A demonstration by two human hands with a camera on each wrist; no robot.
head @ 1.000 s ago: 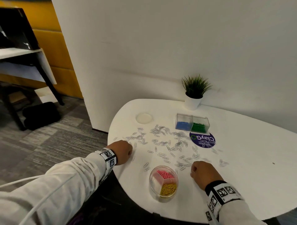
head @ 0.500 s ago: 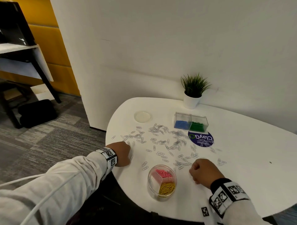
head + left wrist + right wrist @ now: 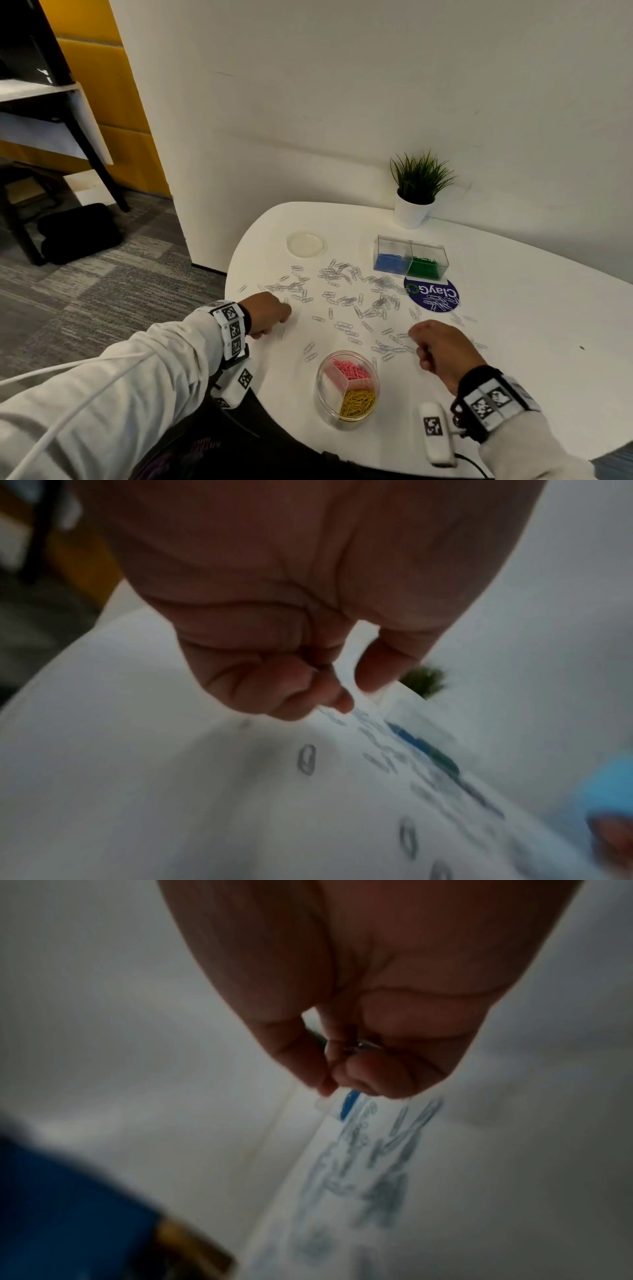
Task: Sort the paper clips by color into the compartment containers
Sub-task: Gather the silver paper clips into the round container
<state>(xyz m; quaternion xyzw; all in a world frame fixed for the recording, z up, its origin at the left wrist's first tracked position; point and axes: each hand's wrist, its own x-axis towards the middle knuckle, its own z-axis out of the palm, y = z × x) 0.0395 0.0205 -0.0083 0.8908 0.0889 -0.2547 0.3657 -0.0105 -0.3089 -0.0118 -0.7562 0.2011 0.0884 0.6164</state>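
In the head view, many small silver wire paper clips (image 3: 346,301) are seen scattered over the white rounded desk (image 3: 513,325). A round clear plastic container (image 3: 347,387) with pink and yellow clips stands near the front edge, its third compartment apparently unfilled; a rectangular clear box (image 3: 411,262) with blue and green clips stands further back. The left hand (image 3: 267,317) and right hand (image 3: 442,349) are curled at the edges of the scatter.

In the left wrist view, the fingers (image 3: 291,685) are curled; whether anything is pinched cannot be told.

In the right wrist view, something shiny, probably clips, is gripped inside the curled fingers (image 3: 369,1074).

The clips are judged light, thin and slippery; each is best pinched by its edges or slid first.
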